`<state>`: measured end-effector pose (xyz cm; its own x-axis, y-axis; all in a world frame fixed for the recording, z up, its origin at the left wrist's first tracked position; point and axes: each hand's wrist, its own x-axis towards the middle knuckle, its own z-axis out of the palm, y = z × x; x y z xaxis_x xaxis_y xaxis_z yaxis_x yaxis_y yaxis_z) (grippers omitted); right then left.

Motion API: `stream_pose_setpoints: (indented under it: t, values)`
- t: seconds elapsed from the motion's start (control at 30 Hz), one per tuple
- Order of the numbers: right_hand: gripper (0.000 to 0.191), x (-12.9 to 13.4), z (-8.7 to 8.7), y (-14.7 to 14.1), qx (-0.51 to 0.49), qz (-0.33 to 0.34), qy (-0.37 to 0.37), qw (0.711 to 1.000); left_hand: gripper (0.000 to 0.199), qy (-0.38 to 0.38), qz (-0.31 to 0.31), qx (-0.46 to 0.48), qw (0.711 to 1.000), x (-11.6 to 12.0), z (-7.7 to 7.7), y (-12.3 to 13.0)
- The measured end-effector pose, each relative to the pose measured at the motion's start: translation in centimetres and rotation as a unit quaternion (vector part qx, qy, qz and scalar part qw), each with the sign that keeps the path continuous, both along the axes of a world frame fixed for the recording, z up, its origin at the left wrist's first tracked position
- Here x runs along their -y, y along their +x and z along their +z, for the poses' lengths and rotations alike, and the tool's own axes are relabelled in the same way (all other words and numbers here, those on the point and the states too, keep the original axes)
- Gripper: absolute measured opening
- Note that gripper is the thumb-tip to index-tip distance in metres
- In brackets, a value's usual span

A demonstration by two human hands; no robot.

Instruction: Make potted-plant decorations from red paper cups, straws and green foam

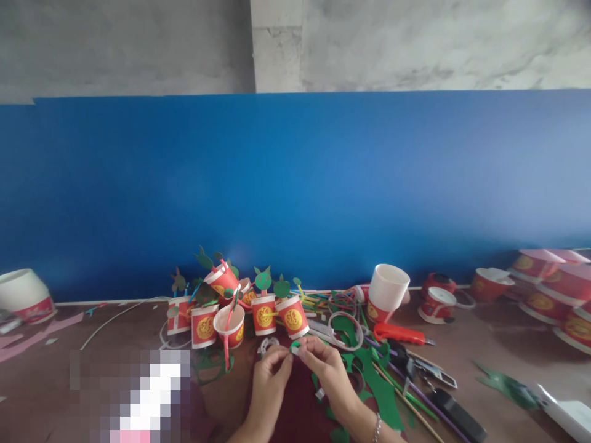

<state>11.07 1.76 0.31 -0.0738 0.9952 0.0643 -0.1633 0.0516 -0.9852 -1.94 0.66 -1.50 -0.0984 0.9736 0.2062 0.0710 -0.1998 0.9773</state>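
Grey concrete wall [138, 49] up top, split by a paler concrete pillar [277, 49]; below it, a broad smooth blue panel [277, 184] runs the full width behind the work surface. Brown tabletop [152, 332], cluttered, pale strip along its back edge.

Small green piece with a white bit on it [294, 348] sits at the fingertips of both hands, near the front of the cup figures. Left hand [272, 378]: thumb and fingers pinched together at the piece. Right hand [329, 369]: thumb and forefinger closed on the piece from the other side; silver chain bracelet [377, 427] at the wrist.

Behind the hands, a cluster of red-and-white paper cups with yellow emblems [292, 319], several with green cut-out heads [263, 280]; some upright, some tilted. To the right, a stack of white-and-red paper cups [388, 289], a red-handled cutter [399, 334] lying before it. Green cut scraps [381, 387] and thin sticks [406, 403] spread beside the right hand. Far right: scissors-like tool, blurred green at one end [512, 391], and more red cups [551, 298]. Far left: upturned white-and-red cup [26, 296], pink strips [44, 335] near it.
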Motion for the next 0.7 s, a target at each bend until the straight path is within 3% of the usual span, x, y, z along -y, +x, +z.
stream_pose_setpoints:
  t: [0.7]
  values:
    - [0.03, 0.53, 0.84, 0.03, 0.098, -0.017, 0.058, 0.993, 0.031, 0.035, 0.034, -0.073, 0.996, 0.59, 0.58, -0.19]
